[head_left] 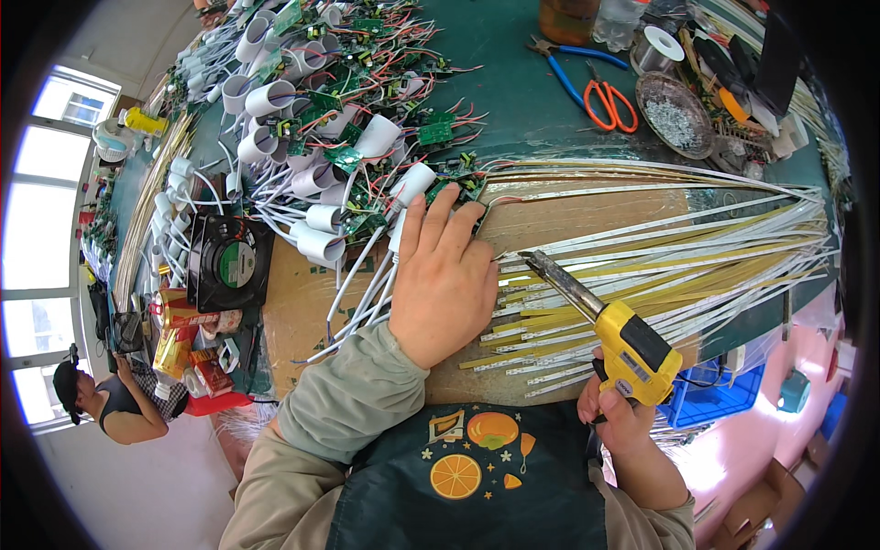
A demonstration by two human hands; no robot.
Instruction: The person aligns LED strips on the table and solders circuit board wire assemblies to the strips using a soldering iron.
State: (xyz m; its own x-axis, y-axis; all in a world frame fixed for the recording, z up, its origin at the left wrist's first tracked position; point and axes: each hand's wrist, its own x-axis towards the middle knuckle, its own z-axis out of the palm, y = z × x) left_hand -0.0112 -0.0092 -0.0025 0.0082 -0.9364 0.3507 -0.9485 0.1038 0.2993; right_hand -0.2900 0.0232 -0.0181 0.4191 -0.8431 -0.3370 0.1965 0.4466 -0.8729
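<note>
Left hand (446, 284): palm down beside circuit boards (436, 133); fingertip grip hidden, can't tell.
Right hand (625, 417): clenched on yellow soldering gun (639, 353), at table's (500, 92) near edge.
Gun tip (530, 258): at left ends of LED strips (715, 252), contact unclear.
LED strips: on brown board (293, 302), along table's near edge, rightward.

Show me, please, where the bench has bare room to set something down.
Green tabletop lies bare between the circuit-board pile and blue-handled pliers; a smaller brown patch lies between the black fan and white cables. The pile itself and the strips around the yellow soldering tool are crowded.
</note>
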